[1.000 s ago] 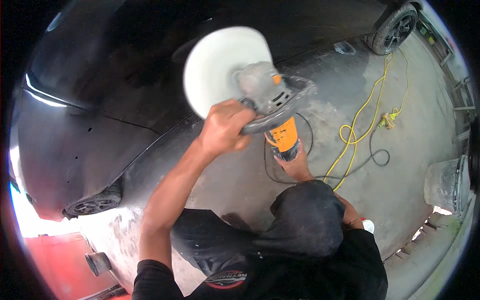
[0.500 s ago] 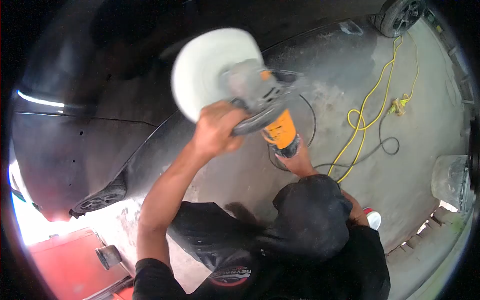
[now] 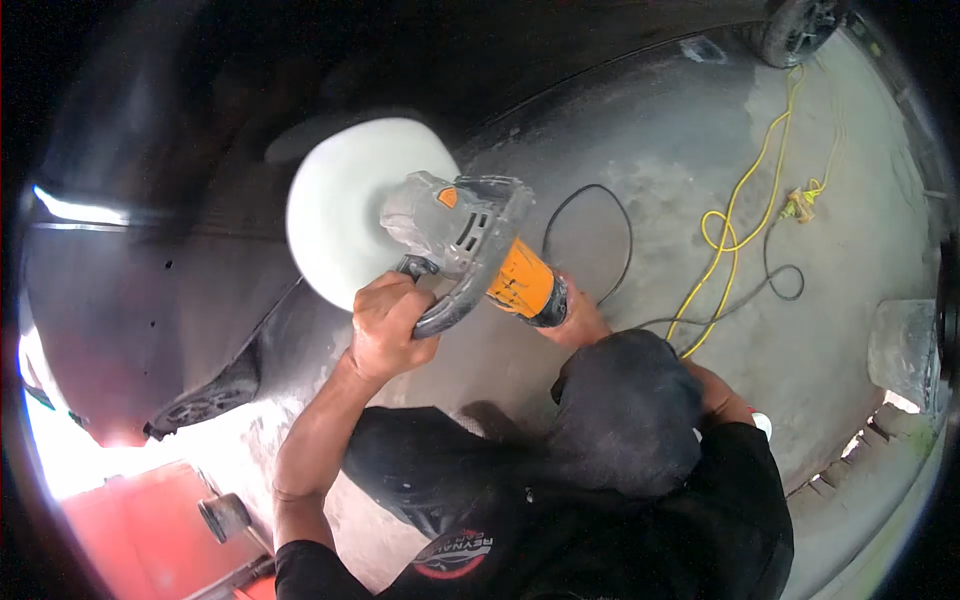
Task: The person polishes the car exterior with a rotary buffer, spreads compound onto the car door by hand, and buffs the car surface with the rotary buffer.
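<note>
Polisher (image 3: 435, 230): at about eleven o'clock from the middle of the view, held up in both hands; grey head, orange barrel slanting away toward four o'clock, black end.
Pad (image 3: 335, 220): white and round, on the head's ten o'clock side, over the dark bodywork of the car; its surface is a featureless white, and I cannot tell whether it touches the panel.
Left hand (image 3: 388, 325): at nine o'clock, fingers curled round the lower end of the black handle (image 3: 478, 278), which loops about the machine.
Right hand (image 3: 575, 318): at three o'clock, closed about the black end of the barrel; most of its fingers are hidden behind it.
Trouser leg (image 3: 630, 415): dark, bent at four o'clock, covering part of the right forearm.
Car (image 3: 130, 300): dark, stretching from nine o'clock round to one, with a wheel (image 3: 800, 35) between one and two.
Black cord (image 3: 631, 245): looped on the floor (image 3: 830, 330) at two o'clock, then running out to a yellowish connector (image 3: 800, 206).
Yellow cord (image 3: 733, 243): crossing itself between two and three o'clock.
Bucket (image 3: 900, 350): grey and scuffed, at three o'clock, near the edge.
Red panel (image 3: 140, 530): at eight o'clock.
</note>
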